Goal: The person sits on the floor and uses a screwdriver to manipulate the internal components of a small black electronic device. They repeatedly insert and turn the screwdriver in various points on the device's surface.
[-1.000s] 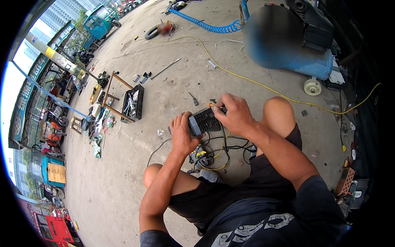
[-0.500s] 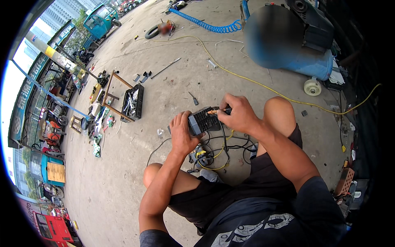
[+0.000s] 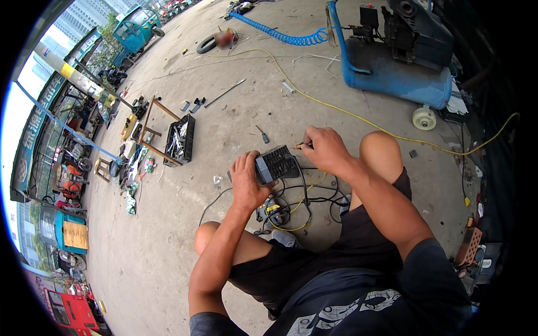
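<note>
Head view: left hand point(image 3: 247, 182) clamps block point(image 3: 278, 162); right hand point(image 3: 326, 151) pinches tool point(image 3: 297, 147); crate point(image 3: 189, 145) holds metalware point(image 3: 178, 139).

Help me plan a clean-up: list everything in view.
slotted block: one, dark grey, centre
slim tool: one, orange, right of block
screwdriver: one, dark, beyond block
cables: several, black, below block
crate: one, black, left of block
coiled hose: one, blue, upper centre
long cable: one, yellow, centre to right
compressor: one, blue and black, upper right
three-wheeler: one, blue, upper left
vehicle: one, red, lower left
smaller clutter: uncountable, mixed, both sides
left hand: one, bare, on block
right hand: one, bare, holding slim tool
knees: two, bare, flanking the hands
</note>
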The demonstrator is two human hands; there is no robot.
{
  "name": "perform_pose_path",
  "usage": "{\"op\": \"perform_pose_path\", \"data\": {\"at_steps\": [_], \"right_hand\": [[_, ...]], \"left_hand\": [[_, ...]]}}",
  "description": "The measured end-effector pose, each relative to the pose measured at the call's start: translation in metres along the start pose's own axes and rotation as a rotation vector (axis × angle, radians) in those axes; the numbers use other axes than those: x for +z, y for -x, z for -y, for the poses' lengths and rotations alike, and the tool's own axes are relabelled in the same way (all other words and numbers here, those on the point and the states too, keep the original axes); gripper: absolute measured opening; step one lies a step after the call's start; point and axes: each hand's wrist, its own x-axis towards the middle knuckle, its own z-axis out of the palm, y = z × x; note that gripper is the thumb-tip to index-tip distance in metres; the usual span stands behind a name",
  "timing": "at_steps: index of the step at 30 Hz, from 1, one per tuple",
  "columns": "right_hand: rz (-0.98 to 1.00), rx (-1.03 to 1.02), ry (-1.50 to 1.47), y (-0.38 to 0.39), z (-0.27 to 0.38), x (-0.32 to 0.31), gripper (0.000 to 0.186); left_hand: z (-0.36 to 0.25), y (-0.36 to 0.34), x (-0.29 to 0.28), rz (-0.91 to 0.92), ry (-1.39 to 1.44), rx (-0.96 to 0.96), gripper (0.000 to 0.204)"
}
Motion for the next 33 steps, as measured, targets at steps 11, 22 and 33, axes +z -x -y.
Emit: {"op": "perform_pose_path", "data": {"at_steps": [11,22,33], "right_hand": [[-0.24,0.03,-0.431,0.005,0.02,-0.016,0.016],[-0.147,-0.175,-0.395,0.011,0.031,-0.01,0.017],[-0.088,-0.185,-0.328,0.01,0.03,-0.007,0.016]], "left_hand": [[0.002,0.002,0.0,-0.007,0.0,-0.018,0.089],[-0.003,-0.001,-0.001,0.013,-0.011,-0.015,0.088],[-0.004,-0.001,0.0,0.011,-0.023,0.008,0.088]]}}
